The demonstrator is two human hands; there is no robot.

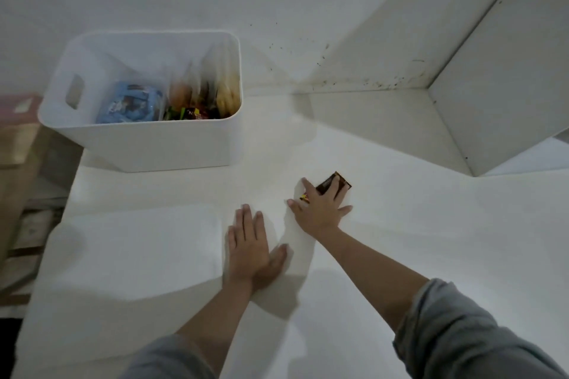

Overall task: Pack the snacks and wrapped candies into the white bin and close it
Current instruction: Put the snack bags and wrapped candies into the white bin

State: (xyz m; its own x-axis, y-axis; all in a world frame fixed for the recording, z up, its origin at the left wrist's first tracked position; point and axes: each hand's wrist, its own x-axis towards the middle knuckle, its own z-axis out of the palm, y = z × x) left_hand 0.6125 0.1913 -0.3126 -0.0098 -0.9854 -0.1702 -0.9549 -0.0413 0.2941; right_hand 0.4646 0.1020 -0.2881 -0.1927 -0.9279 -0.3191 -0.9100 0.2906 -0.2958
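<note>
The white bin (172, 144) stands open at the back left of the white table, holding a blue snack bag (131, 104) and several other packets (203, 101). Its flat white lid (135, 249) lies on the table in front of it. My left hand (254, 251) rests flat on the table beside the lid's right edge, fingers straight. My right hand (321, 209) lies spread over a dark brown wrapped candy (338, 183), fingers straight on top of it; a red-yellow wrapper tip (304, 197) peeks out under the hand.
A white wall runs behind the table, and a large white box-like block (462, 86) fills the back right corner. Brown cardboard and a pink item (18, 138) sit off the table's left edge.
</note>
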